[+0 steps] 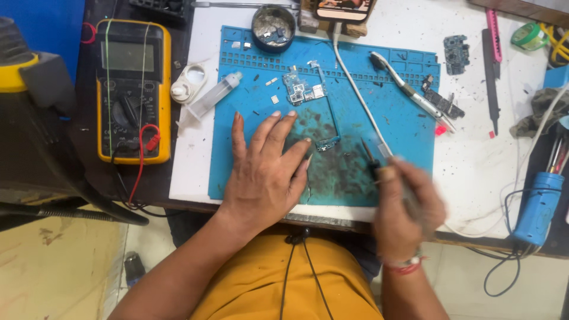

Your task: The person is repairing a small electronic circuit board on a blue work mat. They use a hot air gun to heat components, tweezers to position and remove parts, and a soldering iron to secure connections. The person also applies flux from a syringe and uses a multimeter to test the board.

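Nearest, right hand (409, 207) is motion-blurred, fist closed on a dark-tipped tool, prob. a soldering iron (374, 166); handle mostly hidden in the grip. Left hand (264, 172) lies flat, fingers spread, on the blue work mat (249, 77), fingertips just beside a thin L-shaped phone board (328, 142), small connector at its lower end, partly covered. Farther up: green circuit board (303, 90) w/ silver shields, syringe (210, 101), yellow multimeter (133, 89), round tin (273, 26) of parts, contents hard to tell.

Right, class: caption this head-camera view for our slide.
Left hand flat on blue mat; right hand holds a dark-tipped tool.
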